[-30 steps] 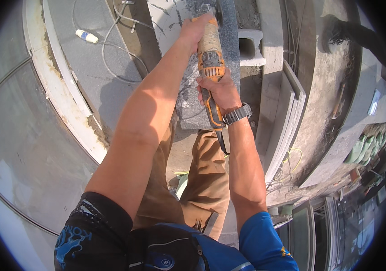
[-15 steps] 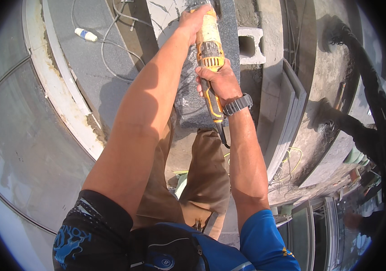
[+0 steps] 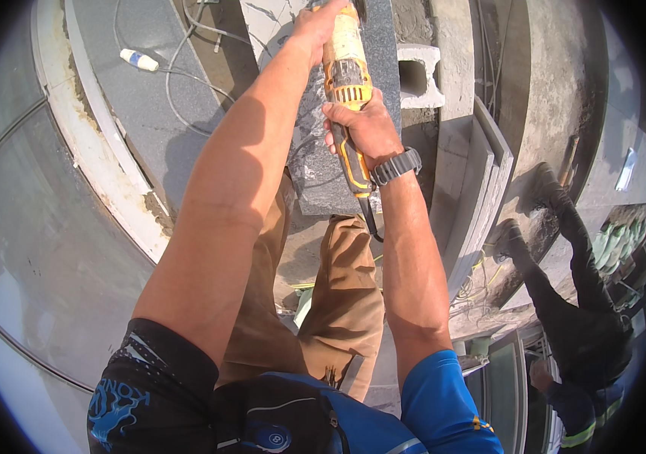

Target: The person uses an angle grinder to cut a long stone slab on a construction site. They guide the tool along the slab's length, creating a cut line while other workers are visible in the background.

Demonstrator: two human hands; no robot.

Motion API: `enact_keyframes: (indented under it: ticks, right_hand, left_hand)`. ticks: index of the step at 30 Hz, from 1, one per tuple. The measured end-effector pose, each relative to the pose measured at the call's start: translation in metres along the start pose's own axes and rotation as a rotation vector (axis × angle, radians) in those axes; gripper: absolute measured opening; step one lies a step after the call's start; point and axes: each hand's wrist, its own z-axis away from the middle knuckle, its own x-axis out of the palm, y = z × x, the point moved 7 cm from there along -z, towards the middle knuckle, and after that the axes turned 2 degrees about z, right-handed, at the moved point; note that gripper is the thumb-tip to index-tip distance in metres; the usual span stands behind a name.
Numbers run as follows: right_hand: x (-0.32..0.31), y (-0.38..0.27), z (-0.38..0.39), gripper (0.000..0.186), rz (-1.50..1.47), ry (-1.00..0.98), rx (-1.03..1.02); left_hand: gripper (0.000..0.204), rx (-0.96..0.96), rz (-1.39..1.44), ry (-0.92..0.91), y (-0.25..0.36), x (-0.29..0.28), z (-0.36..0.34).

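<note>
A yellow and black angle grinder (image 3: 347, 72) points away from me over a grey stone slab (image 3: 315, 178). My left hand (image 3: 319, 29) is closed around its front part near the top edge of the picture. Further back, my right hand (image 3: 367, 127), with a dark watch on the wrist, wraps round the black rear handle. From the handle's end a black cord runs down beside my right forearm. The grinder's working end is mostly cut off at the picture's top, so its contact with the slab cannot be made out.
A white and blue cable connector (image 3: 140, 60) with a grey cable lies on a long slab to the left. Right of the grinder are a hollow concrete block (image 3: 420, 76) and slabs standing on edge (image 3: 478, 181). Another person in dark clothes (image 3: 584, 329) is at the lower right.
The other person has moved down the right side, and more of their body shows. My hands and the grinder have shifted very slightly left and up in the picture, with both grips kept.
</note>
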Motion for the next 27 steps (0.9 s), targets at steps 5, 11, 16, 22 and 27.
enact_keyframes:
  ticks: [5,11,16,22,27]
  right_hand:
    - [0.001,-0.004,-0.003,0.044,0.028,0.014,0.000]
    - [-0.001,-0.010,-0.017,0.055,0.033,-0.026,-0.008]
    - [-0.004,-0.018,-0.026,0.055,0.005,-0.082,-0.011]
    - [-0.001,-0.006,-0.002,0.055,0.019,-0.028,0.004]
    - [-0.003,0.003,0.015,0.054,0.025,0.024,0.021]
  left_hand:
    - [0.049,0.003,0.001,-0.017,0.006,0.003,-0.004]
    - [0.048,0.010,0.002,-0.043,0.016,0.010,-0.012]
    - [0.048,0.016,0.000,-0.052,0.021,0.014,-0.015]
    - [0.047,0.016,0.012,-0.030,0.001,0.003,0.000]
    - [0.047,0.022,0.017,-0.018,-0.010,0.000,0.013]
